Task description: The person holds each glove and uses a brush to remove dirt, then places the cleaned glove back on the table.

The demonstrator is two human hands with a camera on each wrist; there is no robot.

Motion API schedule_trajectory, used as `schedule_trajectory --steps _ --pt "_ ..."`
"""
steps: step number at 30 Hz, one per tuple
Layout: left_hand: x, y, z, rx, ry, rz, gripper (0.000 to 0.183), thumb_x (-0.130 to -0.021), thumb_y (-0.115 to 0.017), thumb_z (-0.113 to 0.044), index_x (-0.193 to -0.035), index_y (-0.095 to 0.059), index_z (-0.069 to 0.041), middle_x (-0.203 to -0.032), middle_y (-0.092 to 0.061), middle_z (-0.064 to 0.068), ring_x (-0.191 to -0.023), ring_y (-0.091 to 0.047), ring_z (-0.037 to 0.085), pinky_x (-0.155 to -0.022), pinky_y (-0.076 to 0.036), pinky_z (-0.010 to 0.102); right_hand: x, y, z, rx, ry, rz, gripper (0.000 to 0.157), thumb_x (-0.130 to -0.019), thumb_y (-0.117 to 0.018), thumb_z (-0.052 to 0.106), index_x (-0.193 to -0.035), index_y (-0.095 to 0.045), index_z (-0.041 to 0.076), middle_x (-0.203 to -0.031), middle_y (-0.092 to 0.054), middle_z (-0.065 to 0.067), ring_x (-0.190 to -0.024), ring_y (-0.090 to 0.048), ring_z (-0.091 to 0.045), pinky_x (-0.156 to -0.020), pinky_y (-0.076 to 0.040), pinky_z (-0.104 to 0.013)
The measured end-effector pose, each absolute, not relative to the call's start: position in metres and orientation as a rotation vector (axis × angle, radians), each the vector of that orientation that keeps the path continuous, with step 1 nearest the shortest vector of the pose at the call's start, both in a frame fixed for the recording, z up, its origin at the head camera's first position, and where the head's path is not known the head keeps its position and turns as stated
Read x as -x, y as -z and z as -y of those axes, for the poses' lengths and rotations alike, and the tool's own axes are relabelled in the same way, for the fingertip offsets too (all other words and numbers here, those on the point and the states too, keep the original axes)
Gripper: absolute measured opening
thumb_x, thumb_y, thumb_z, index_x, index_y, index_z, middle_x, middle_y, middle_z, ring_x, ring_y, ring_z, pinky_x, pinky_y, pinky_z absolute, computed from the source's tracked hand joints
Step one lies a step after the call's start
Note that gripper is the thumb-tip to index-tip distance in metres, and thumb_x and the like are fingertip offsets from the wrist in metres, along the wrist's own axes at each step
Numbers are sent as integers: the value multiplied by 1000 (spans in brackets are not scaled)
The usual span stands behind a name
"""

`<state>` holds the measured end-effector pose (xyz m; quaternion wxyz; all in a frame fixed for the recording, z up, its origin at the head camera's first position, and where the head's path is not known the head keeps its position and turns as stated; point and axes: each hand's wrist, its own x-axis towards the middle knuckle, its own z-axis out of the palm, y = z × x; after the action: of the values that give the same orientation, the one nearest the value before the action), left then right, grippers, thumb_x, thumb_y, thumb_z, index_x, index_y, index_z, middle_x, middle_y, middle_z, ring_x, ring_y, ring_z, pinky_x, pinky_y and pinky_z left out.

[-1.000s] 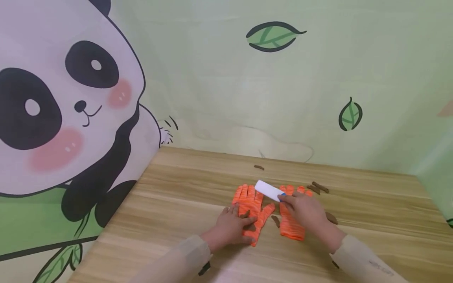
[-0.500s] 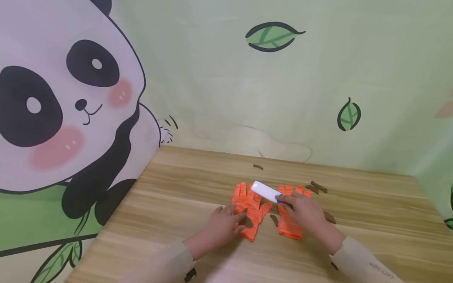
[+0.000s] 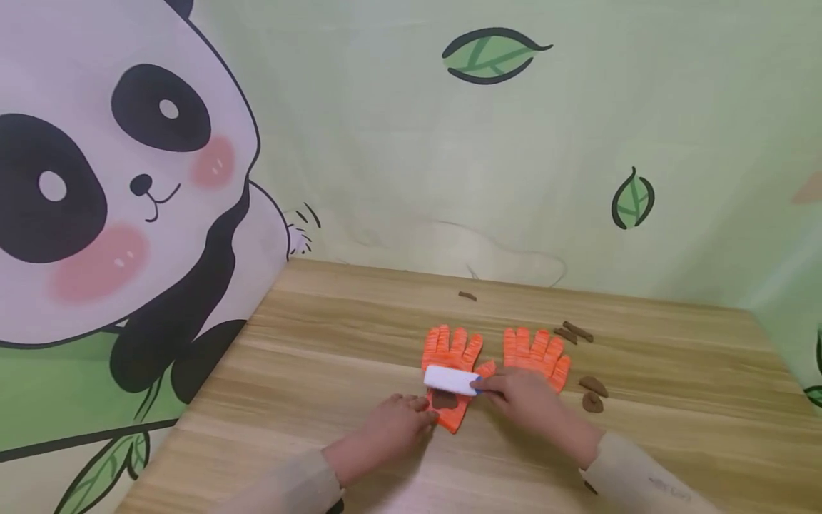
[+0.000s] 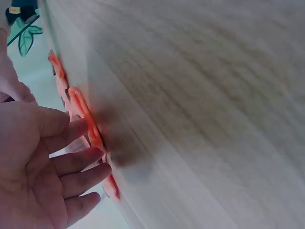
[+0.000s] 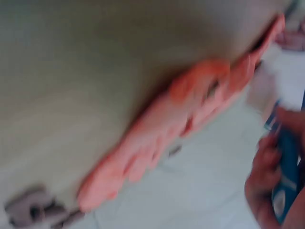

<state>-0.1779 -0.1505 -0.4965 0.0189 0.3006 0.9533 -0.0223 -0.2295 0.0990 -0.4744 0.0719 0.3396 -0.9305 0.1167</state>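
Observation:
In the head view, my right hand (image 3: 539,408) grips the blue handle of a tool with an oblong white head (image 3: 449,380). That head lies across the palm of the left orange glove (image 3: 449,350), just above a brown patch (image 3: 444,400). The right wrist view shows my fingers curled round the blue handle (image 5: 286,167). My left hand (image 3: 388,432) has its fingertips at the left edge of the same glove, near the cuff; the left wrist view shows its fingers (image 4: 81,181) loosely extended. Partly behind my right hand lies the right orange glove (image 3: 533,350), its cuff hidden.
Brown clay-like pieces (image 3: 592,401) lie right of the right glove, with thin brown strips (image 3: 576,331) behind them. Another small strip (image 3: 467,295) is near the back of the wooden table (image 3: 359,314). A wall sheet (image 3: 385,143) with a panda print borders the table.
My right hand has carried the white-headed tool left and nearer, from between the gloves onto the left glove's palm. My left hand has drawn back from the palm to the glove's edge.

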Motion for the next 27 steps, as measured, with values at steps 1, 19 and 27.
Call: schedule_trajectory --steps 1,19,27 --pt "178 496 150 -929 67 -2960 28 -104 -58 -29 -127 -72 -22 -132 -72 4 -121 -69 21 -103 -56 40 231 472 -100 -930 -311 2818 22 -93 -74 18 -114 -80 21 -87 -73 -3 -64 -61 -15 -52 -46 -25" --pt "169 498 138 -862 41 -2907 40 -103 -59 -34 -140 -64 -20 -143 -64 10 -130 -63 25 -109 -52 38 257 458 -116 -620 -656 2885 29 -99 -65 11 -125 -73 5 -83 -72 -11 -52 -39 -11 -48 -29 -22" --pt "164 496 132 -800 26 -2901 43 -102 -60 -36 -142 -62 -19 -146 -62 7 -135 -60 24 -112 -50 40 229 464 -126 -820 -592 2906 26 -94 -73 15 -119 -78 14 -93 -77 -5 -62 -47 -4 -53 -32 -20"
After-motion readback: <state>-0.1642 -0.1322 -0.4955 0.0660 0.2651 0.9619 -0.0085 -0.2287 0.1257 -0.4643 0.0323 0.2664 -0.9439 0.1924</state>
